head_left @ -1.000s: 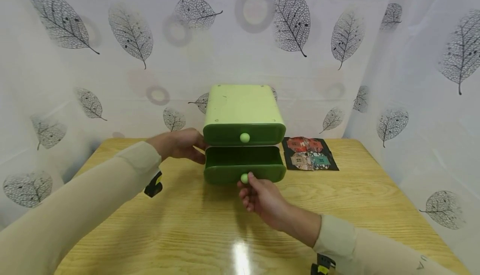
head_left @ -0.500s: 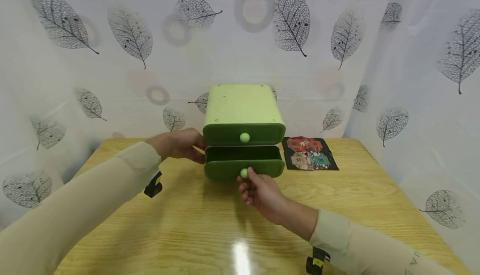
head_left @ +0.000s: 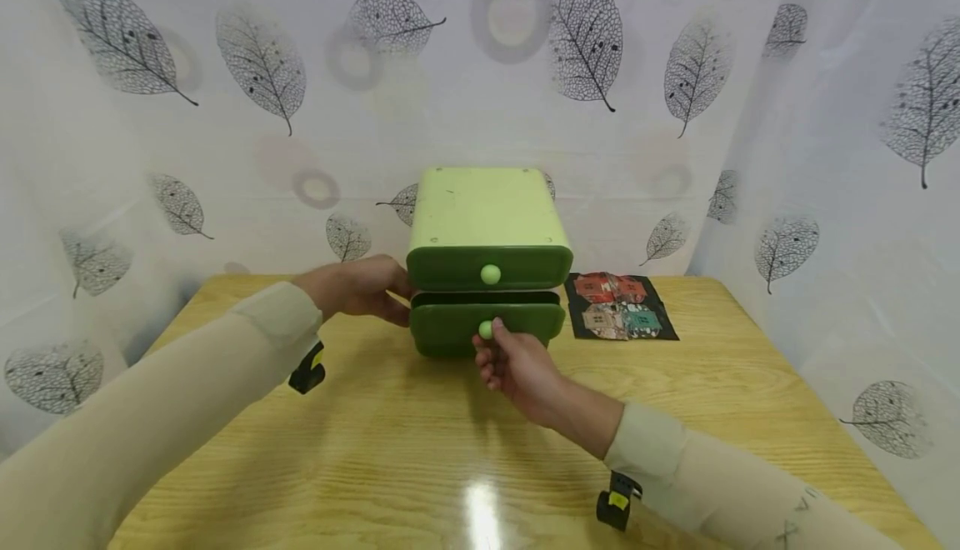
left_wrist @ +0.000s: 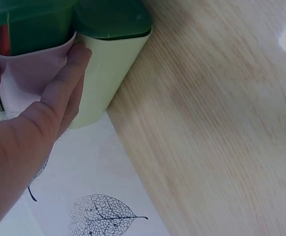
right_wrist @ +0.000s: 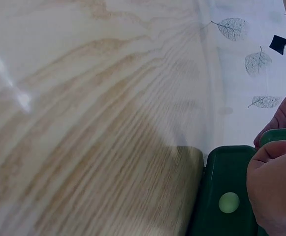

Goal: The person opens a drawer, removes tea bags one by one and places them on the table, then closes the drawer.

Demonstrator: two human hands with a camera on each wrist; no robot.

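Note:
A small two-drawer cabinet (head_left: 487,204) with a pale green top stands on the table. Its dark green upper drawer (head_left: 442,268) is closed. The lower drawer (head_left: 446,329) juts out a little, with a narrow dark gap above its front. My right hand (head_left: 525,379) pinches that drawer's round light green knob (head_left: 486,330) between thumb and fingers. At the cabinet's left side rests my left hand (head_left: 367,287), its fingers extended along the lilac side wall (left_wrist: 27,73) in the left wrist view. The right wrist view shows the upper knob (right_wrist: 229,202) untouched beside my right hand.
Right of the cabinet lies a flat black sheet (head_left: 622,308) with red, beige and teal house pictures. Behind the wooden table (head_left: 360,450) hangs a white curtain (head_left: 480,117) printed with leaves. Black wrist cameras hang below both sleeves.
My right hand has moved forward, pushing the lower drawer inward, so its opening has shrunk to a narrow gap. My left hand has stayed against the cabinet's side.

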